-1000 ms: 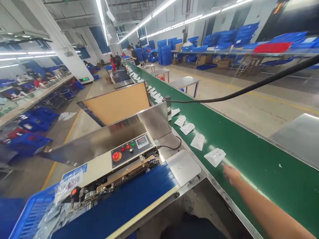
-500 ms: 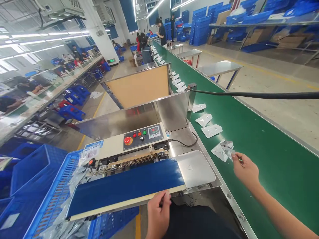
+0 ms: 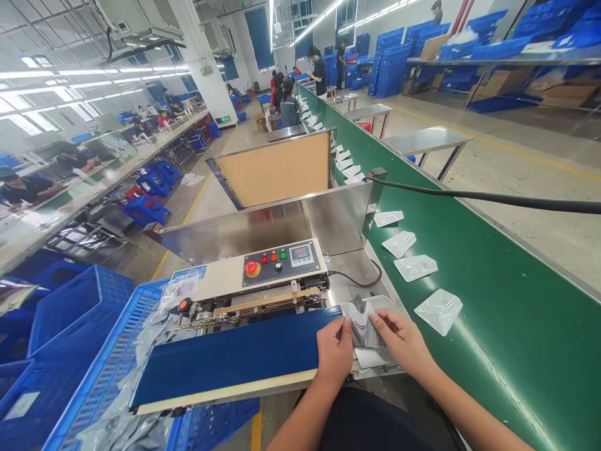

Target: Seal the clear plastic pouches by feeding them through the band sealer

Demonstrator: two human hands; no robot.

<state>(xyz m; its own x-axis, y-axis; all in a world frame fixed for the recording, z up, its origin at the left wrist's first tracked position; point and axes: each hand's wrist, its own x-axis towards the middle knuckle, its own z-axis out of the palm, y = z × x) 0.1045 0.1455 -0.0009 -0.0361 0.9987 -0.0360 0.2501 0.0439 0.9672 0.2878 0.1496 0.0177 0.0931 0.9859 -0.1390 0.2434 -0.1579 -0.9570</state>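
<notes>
Both my hands grip a whitish plastic pouch (image 3: pixel 365 326) over the white plate (image 3: pixel 373 358) at the right end of the sealing machine. My left hand (image 3: pixel 335 351) pinches its left side between thumb and fingers. On its right side, my right hand (image 3: pixel 401 338) pinches the other edge. Something dark shows at the pouch's top; I cannot make out what it is. The band sealer's blue belt (image 3: pixel 235 357) lies left of my hands, below its control panel (image 3: pixel 280 260). Several similar pouches (image 3: pixel 439 311) lie in a row on the green conveyor (image 3: pixel 507 338).
A blue crate (image 3: pixel 101 369) with grey pouches stands at the machine's left end. Behind the machine rises a metal guard (image 3: pixel 263 228). A black cable (image 3: pixel 469 193) crosses above the conveyor. Several people work farther along the line.
My right hand has brought a pouch from the conveyor leftward over the white plate. My left hand has moved up and right from the belt's front edge and now grips the pouch too.
</notes>
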